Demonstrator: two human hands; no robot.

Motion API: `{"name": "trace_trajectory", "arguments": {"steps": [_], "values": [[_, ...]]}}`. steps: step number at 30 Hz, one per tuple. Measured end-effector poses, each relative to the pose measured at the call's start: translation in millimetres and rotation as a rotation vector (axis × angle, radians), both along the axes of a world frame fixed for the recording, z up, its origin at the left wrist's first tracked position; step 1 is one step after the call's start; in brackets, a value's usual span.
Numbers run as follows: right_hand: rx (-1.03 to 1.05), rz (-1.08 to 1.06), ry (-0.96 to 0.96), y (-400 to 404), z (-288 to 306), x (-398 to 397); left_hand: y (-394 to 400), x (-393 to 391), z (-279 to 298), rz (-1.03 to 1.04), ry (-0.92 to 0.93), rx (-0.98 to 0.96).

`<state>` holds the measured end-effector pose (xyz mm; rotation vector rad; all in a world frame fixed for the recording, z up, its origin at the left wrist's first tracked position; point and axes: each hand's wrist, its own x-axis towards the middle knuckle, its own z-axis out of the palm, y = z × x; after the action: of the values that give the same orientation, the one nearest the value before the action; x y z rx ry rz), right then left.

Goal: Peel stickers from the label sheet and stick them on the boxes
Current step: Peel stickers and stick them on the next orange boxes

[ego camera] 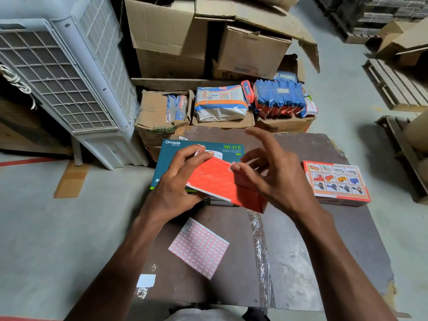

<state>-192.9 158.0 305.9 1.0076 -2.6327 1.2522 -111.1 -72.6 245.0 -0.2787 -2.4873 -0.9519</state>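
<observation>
Above the label sheet (198,248), your left hand (178,181) grips the orange box's (222,181) near-left edge, tilting it over the teal box (176,154). Your right hand (273,172) is spread open, thumb pressing a sticker (232,166) at its top edge. Bare tabletop (324,251) surrounds the sheet; right of it lies a picture-covered box (335,181) by the table's edge.

Two hands, left (176,181) and right (273,172); three boxes: one orange box (222,184), one teal box (185,147), one picture-printed box (335,181); one label sheet (199,247).
</observation>
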Motion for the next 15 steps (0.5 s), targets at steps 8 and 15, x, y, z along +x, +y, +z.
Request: {"name": "trace_trajectory", "arguments": {"steps": [8, 15], "values": [[-0.092, -0.04, 0.149, -2, -12, 7, 3, -3, 1, 0.024, 0.018, 0.027], [0.015, -0.055, 0.13, -7, -8, 7, 1, -3, 1, 0.022, 0.01, 0.014]]}}
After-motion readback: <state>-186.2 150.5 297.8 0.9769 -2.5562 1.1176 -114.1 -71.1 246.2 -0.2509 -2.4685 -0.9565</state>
